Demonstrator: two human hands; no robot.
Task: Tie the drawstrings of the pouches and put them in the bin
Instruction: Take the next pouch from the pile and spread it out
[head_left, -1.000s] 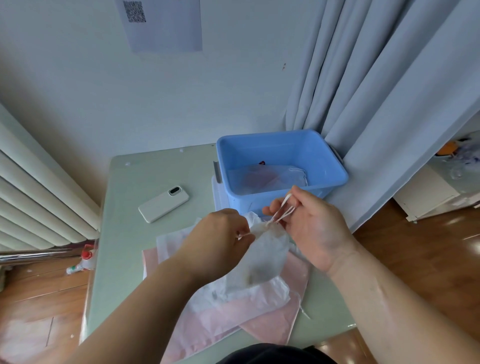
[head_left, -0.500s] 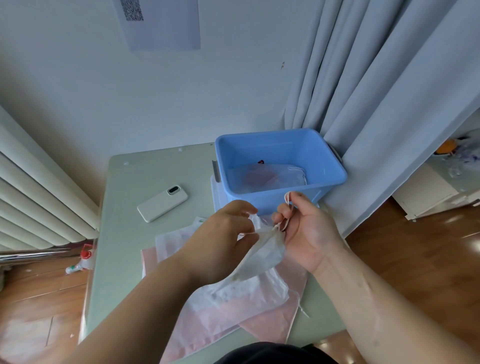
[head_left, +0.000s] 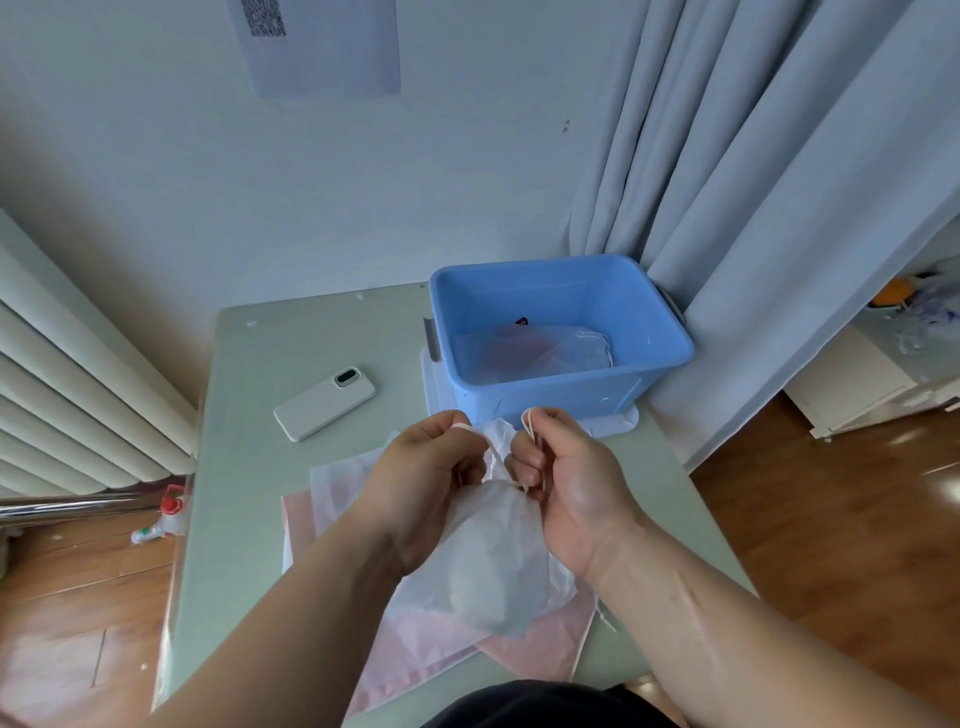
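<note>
White, thin and half see-through, a pouch (head_left: 488, 561) is held just above the counter (head_left: 249, 519) between both hands, its neck gathered and its body hanging below them. The left hand (head_left: 421, 478) is curled round the neck from the near side, and a loop of cord is seen over one of its fingers. The right hand (head_left: 576, 478) is clamped on the drawstrings (head_left: 531, 423), which are pinched between thumb and fingers and rise in a small loop above the knuckles. Whether a knot has been formed yet cannot be told, since the crossing of the cords is hidden between the two hands.

The tying step is judged to be in hand: the mouth looks drawn shut, but the pouch has not been carried to the bin. Beneath it, a spare white pouch (head_left: 343, 483) is spread flat over a pink pouch (head_left: 540, 639) on the counter, so a good part of the task is taken to be left. A blue bin (head_left: 550, 402) stands at the far right of the counter, just beyond the hands, and a binned pouch (head_left: 566, 348) with something red inside lies on its floor. A phone (head_left: 324, 402) lies back up to the left, apart from the work.

For the next move, the cords would need to be crossed, tucked and pulled tight in opposite directions while the neck is pinched. Only then could the pouch be lifted over the near wall and let go inside.
</note>
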